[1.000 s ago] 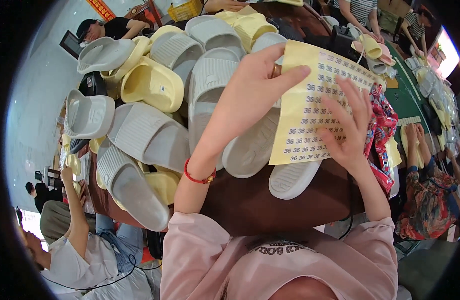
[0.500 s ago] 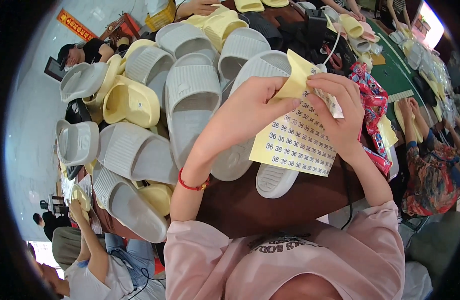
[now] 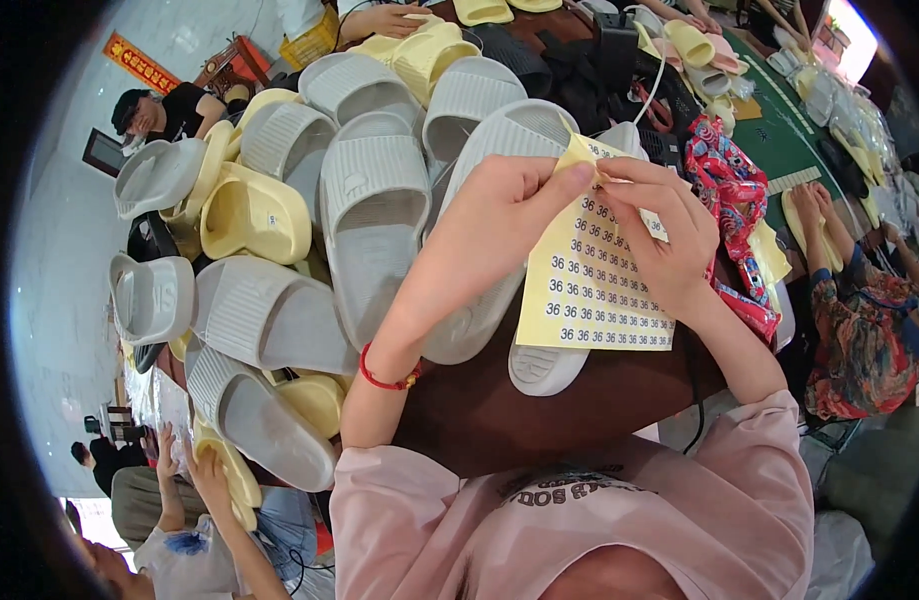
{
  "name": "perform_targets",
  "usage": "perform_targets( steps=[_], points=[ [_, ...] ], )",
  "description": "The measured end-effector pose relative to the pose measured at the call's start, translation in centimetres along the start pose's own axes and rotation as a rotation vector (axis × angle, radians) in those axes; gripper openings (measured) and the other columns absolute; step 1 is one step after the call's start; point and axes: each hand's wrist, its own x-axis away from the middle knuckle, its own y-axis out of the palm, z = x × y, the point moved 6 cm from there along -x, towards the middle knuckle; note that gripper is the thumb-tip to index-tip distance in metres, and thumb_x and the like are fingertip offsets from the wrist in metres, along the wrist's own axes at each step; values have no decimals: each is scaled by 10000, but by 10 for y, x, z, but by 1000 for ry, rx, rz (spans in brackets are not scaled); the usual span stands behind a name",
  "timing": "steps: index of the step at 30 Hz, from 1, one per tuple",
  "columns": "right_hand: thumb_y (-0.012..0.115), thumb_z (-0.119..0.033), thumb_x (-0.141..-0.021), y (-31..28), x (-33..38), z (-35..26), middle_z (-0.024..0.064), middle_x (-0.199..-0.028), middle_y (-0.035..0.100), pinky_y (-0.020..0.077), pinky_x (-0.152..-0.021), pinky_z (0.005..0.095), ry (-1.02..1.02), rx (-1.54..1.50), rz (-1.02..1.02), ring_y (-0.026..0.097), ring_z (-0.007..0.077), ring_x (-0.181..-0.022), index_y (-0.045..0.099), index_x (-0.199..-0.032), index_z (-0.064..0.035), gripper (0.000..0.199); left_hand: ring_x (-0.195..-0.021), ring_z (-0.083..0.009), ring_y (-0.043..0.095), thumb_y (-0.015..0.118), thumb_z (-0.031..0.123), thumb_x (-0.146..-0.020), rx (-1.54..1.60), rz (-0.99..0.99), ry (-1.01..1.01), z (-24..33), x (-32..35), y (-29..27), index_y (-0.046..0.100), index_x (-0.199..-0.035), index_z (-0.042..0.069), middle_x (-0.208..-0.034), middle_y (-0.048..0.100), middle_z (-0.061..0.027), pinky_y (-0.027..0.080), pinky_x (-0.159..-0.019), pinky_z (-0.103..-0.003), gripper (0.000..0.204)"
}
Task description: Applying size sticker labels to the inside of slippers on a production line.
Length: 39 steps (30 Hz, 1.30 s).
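Note:
A yellow sheet of small printed stickers (image 3: pixel 599 290) hangs between my hands, its upper part bent over. My left hand (image 3: pixel 519 200), with a red cord bracelet at the wrist, pinches the upper edge between thumb and fingers. At the sheet's upper right, my right hand (image 3: pixel 669 225) is closed on it, and a small printed white piece shows by its fingers. Whether that piece is loose or part of the sheet, I cannot tell. Behind the sheet lies a large grey slipper (image 3: pixel 499 150), and a grey slipper's sole end (image 3: pixel 547 368) sticks out below.
Several grey slippers (image 3: pixel 374 200) and yellow slippers (image 3: pixel 257 215) are piled on the brown table (image 3: pixel 479 410) to the left. Red patterned packaging (image 3: pixel 729 190) lies right of my hands. Co-workers handle slippers at the lower left and at the green table (image 3: pixel 779 140).
The sheet now hangs straighter, and its top is folded differently. Both hands have shifted slightly, with their fingertips nearer each other. At the lower left, a co-worker's hands and yellow slipper have moved.

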Motion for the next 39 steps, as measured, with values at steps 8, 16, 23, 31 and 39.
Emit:
perform_targets(
  steps=[8, 16, 23, 31, 39],
  points=[
    [695, 10, -754, 3, -1, 9, 100, -1063, 644, 502, -747, 303, 84, -179, -58, 637, 224, -864, 596, -911, -26, 190, -640, -6, 552, 539, 302, -972, -84, 30, 23, 4, 1, -5, 668, -938, -38, -731, 648, 11, 430, -549, -182, 366],
    [597, -45, -833, 9, -17, 48, 114, -1248, 531, 366, -1014, 313, 506, -565, -217, 522, 193, -1150, 359, -1401, -74, 616, -600, -31, 486, 520, 297, -972, -35, 97, 79, 15, 8, -11, 631, -911, -57, -648, 582, 12, 411, -536, -231, 377],
    [577, -114, -879, -19, -2, 98, 65, -1079, 600, 462, -840, 248, 751, -1110, -114, 580, 116, -956, 339, -1429, -65, 601, -1070, -251, 577, 561, 355, -932, -854, 408, 649, 27, 2, -36, 586, -1176, 34, -1177, 601, -151, 446, -913, -362, 404],
    [516, -269, -919, 8, -18, 121, 63, -924, 493, 383, -632, 243, 578, -1762, -554, 454, 124, -688, 494, -1124, 4, 342, -950, -307, 587, 641, 339, -860, -975, 358, 432, -7, -9, -42, 610, -1035, 56, -1023, 627, -137, 437, -864, -382, 335],
    [478, -150, -838, -1, 1, 82, 86, -1170, 535, 412, -882, 252, 991, -1182, 15, 535, 152, -999, 362, -1402, -16, 592, -642, -302, 582, 625, 317, -869, -964, 364, 456, 10, 2, -55, 635, -875, 27, -672, 604, -138, 448, -647, -369, 290]
  ],
)
